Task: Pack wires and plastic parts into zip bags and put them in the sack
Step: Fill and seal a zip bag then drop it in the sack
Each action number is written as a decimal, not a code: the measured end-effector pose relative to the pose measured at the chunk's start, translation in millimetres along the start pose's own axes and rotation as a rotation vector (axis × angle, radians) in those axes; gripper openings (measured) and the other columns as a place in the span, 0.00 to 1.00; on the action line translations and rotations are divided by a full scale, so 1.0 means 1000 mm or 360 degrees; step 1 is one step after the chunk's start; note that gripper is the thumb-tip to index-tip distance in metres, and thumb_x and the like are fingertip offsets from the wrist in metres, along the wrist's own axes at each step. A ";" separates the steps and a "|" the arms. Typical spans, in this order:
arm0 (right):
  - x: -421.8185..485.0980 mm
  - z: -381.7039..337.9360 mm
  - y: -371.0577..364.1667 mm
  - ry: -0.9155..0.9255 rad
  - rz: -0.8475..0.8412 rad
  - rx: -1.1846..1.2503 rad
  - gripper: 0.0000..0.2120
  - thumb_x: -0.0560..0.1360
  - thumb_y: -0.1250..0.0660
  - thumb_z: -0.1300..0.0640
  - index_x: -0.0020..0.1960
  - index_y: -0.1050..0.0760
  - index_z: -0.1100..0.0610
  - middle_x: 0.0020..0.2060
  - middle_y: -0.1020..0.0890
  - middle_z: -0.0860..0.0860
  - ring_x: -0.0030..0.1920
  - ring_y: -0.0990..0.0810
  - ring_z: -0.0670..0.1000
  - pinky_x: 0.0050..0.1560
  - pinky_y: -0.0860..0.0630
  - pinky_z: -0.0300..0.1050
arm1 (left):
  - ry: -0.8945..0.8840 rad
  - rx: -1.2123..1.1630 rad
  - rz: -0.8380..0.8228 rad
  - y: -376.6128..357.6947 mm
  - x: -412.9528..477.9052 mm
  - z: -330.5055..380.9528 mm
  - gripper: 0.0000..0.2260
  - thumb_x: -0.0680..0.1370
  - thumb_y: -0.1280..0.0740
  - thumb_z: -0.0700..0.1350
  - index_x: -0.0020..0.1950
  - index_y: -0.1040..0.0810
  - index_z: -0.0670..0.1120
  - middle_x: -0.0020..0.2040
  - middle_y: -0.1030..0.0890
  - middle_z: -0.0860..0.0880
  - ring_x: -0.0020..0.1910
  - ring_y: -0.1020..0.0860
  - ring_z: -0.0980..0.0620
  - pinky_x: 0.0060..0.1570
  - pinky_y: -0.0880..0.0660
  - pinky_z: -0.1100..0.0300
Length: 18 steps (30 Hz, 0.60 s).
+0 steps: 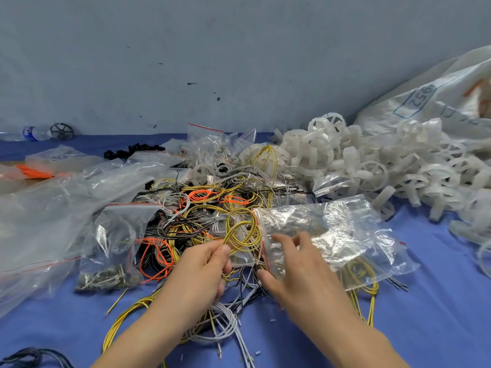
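A tangled heap of yellow, orange, grey and black wires (202, 208) lies on the blue cloth in the middle. My left hand (204, 269) pinches a coil of yellow wire (241, 235) at the mouth of a clear zip bag (326, 232). My right hand (295, 264) holds the bag's red-striped opening between thumb and fingers. The bag lies on its side toward the right. A pile of white plastic wheel parts (372, 166) fills the right back. The white woven sack (435, 96) lies behind that pile at far right.
Filled and empty zip bags (114, 240) cover the left side, one with metal parts, one with orange wires (34, 172). Black plastic parts (132, 151) sit at the back. A water bottle (32, 133) lies by the grey wall. Bare blue cloth (438, 301) shows at the front right.
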State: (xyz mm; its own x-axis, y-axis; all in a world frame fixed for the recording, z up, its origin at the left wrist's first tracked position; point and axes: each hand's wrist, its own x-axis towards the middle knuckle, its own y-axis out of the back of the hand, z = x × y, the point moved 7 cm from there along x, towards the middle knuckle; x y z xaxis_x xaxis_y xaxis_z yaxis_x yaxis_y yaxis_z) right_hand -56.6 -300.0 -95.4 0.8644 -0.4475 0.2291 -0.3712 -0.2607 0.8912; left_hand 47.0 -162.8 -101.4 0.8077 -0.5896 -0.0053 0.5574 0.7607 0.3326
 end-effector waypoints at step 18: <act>-0.003 0.024 0.007 -0.0226 0.0167 0.0538 0.07 0.75 0.35 0.50 0.38 0.24 0.46 0.31 0.21 0.34 0.35 0.21 0.38 0.33 0.29 0.35 | -0.0103 0.0532 -0.0325 -0.012 -0.012 0.005 0.17 0.83 0.42 0.48 0.34 0.33 0.46 0.24 0.37 0.53 0.22 0.40 0.56 0.26 0.43 0.59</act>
State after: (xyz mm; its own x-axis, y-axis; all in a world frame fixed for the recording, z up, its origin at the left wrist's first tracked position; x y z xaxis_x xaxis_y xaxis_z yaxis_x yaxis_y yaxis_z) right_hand -69.6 -320.8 -98.6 0.7692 -0.5944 0.2345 -0.5664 -0.4641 0.6810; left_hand 29.1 -166.0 -100.4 0.6670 -0.7436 -0.0471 0.6034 0.5020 0.6196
